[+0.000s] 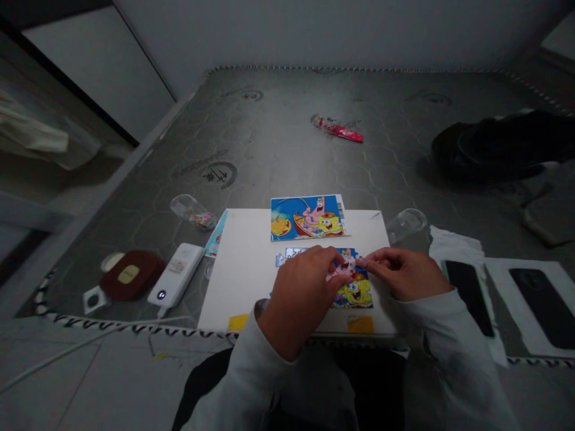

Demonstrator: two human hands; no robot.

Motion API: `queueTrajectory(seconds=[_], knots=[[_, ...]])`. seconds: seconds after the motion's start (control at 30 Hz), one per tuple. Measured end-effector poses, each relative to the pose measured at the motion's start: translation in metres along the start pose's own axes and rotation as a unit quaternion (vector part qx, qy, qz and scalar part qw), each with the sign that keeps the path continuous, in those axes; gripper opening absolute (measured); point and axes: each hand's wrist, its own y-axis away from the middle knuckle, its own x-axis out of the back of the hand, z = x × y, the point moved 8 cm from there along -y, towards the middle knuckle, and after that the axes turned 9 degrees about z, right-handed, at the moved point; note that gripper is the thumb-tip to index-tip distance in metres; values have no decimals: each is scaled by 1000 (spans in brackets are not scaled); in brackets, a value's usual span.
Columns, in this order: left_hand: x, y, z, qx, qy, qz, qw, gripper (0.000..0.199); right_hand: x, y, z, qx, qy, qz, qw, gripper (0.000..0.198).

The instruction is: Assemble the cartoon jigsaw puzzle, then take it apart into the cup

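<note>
A partly assembled jigsaw puzzle [357, 293] with a yellow and a pink cartoon figure lies on a white board [242, 263]. My left hand [305, 293] covers its left and middle part, thumb and index finger curled in with their tips on the pink area. From the right, my right hand [404, 272] pinches a small puzzle piece [359, 261] at the puzzle's upper right edge. Most of that piece is hidden by the fingertips. Just beyond the puzzle, a blue picture card [308, 217] of the same cartoon lies flat on the board.
Left of the board are a clear cup with small pieces [195, 214], a white power bank [176, 274] with a cable and a dark red case [132, 275]. To the right are a clear cup [408, 225] and two dark phones [469, 293]. A red packet [344, 131] lies farther back.
</note>
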Motion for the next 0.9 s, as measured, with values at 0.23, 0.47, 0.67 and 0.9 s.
queueTrajectory(seconds=[0.23,0.47,0.67,0.9], knots=[[-12,0,8,-37,-49,5,998,25,-7,3,-4,28,36,-25,999,26],[-18,-2,4,-35,-58,-9,998,32,-9,4,-4,78,53,-39,995,31],[-21,-3,1,-29,-40,-3,999,34,-10,3,-3,55,95,-33,993,26],[-23,-3,-1,-24,-30,-2,999,31,-9,2,-6,44,114,-9,992,25]])
